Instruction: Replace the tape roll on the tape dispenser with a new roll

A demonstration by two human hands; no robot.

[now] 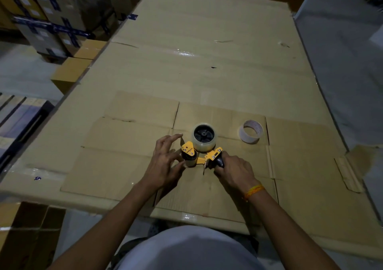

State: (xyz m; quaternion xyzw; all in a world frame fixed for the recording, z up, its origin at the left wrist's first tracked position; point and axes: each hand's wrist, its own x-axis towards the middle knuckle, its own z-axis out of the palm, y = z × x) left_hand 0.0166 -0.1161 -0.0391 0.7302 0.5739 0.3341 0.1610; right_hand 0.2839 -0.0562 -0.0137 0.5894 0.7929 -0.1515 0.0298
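Right, here is how it stands:

Dispenser: the yellow tape dispenser (pixel 202 155) lies on its side on the flattened cardboard (pixel 128 137) covering the table, near the front edge, between both hands.
Right hand: the right hand (pixel 235 171) is wrapped tight around the black handle, pinning the tool down.
Left hand: the left hand (pixel 165 159) is spread, not gripping; the thumb touches the roller end, the other fingers hover above it.
Mounted roll: a clear tape roll (pixel 204 138) sits on the black hub, and it looks full, so I judge the new one is already on.
Spare ring: a thin, pale roll core (pixel 251 132) lies flat, apart to the right; probably the spent one.
Handling, dispenser: rigid metal frame, moderate weight I would guess; the handle is the safe hold, since the blade end looks sharp.
Handling, roll: stiff when gripped across its width, slick on the outside, sticky at the free end; best pressed on squarely by the rim.
Writing: small dark lettering on the yellow side plate, too small to read.
Wrist: an orange thread band (pixel 253 192) on the right wrist.
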